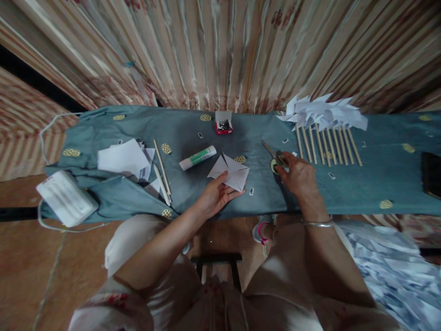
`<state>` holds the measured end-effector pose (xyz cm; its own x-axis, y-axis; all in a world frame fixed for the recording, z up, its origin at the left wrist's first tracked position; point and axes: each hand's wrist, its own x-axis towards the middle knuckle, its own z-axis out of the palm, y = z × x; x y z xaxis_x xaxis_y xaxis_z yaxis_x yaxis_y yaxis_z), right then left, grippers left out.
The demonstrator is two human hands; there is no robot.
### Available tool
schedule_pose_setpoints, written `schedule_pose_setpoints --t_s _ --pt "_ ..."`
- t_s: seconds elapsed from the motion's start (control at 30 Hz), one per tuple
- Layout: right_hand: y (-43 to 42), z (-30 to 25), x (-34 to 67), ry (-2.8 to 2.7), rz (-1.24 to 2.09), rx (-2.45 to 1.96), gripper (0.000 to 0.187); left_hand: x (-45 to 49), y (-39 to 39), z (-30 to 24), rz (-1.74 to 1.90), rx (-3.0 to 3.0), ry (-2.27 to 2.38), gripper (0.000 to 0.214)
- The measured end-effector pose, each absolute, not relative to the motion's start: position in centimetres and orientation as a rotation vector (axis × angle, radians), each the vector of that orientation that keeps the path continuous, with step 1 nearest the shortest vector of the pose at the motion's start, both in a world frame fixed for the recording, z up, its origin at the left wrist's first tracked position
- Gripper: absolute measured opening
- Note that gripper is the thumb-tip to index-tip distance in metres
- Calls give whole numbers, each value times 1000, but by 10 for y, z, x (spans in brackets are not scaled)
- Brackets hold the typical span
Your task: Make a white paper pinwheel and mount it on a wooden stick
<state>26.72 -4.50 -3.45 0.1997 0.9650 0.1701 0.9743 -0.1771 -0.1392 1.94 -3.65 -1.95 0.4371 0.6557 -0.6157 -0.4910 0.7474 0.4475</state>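
Observation:
My left hand (220, 195) holds a white paper square (232, 172) with slits cut in from its corners, thumb on top and fingers underneath. To the right, my right hand (299, 174) has its fingers on the handles of a pair of scissors (273, 156), whose blades point away to the upper left. A glue stick (198, 157) with a green label lies just left of the paper. Behind the paper stands a small open red box (223, 125) with dark metal pins or tacks in it.
Paper pinwheels (324, 112) on several wooden sticks (325, 145) lie in a row at the right. Paper sheets (124, 158), a stick (161, 165), a white pen-like rod (161, 185) and a white power box (67, 198) sit left. A dark phone-like object (431, 174) lies far right.

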Motion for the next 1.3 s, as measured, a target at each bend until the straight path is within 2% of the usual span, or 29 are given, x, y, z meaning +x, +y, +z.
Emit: schedule_pose_setpoints --t_s 0.27,0.37,0.43,0.57,0.73,0.8,0.93,1.1,1.2,1.3 --pt "-49 -28 265 -1853 -97 -2187 44 -5 -71 -26 588 415 810 21" --pt "-50 -26 258 -1848 -78 -2112 44 -17 -75 -26 546 626 830 37" --pt "-50 -26 252 -1857 -35 -2060 43 -30 -67 -25 669 843 949 37" --pt "-48 -28 241 -1853 37 -2001 41 -64 -30 -22 1074 1553 1361 23" --pt "-44 -31 231 -1868 84 -1955 41 -87 11 -35 1080 2024 1588 50" --pt "-43 -32 229 -1872 93 -1932 42 -87 18 -44 1003 2038 1604 52" --pt "-44 -32 226 -1886 136 -1875 40 -83 22 -55 943 1966 1632 34" --pt "-48 -25 210 -1759 280 -1737 32 -73 17 -46 1045 1736 1581 22" --pt "-52 -24 190 -1522 592 -1582 27 -57 3 -35 1103 1449 1387 27" --pt "-57 -27 168 -1227 1086 -1303 35 -37 -19 -25 1035 1272 1158 30"
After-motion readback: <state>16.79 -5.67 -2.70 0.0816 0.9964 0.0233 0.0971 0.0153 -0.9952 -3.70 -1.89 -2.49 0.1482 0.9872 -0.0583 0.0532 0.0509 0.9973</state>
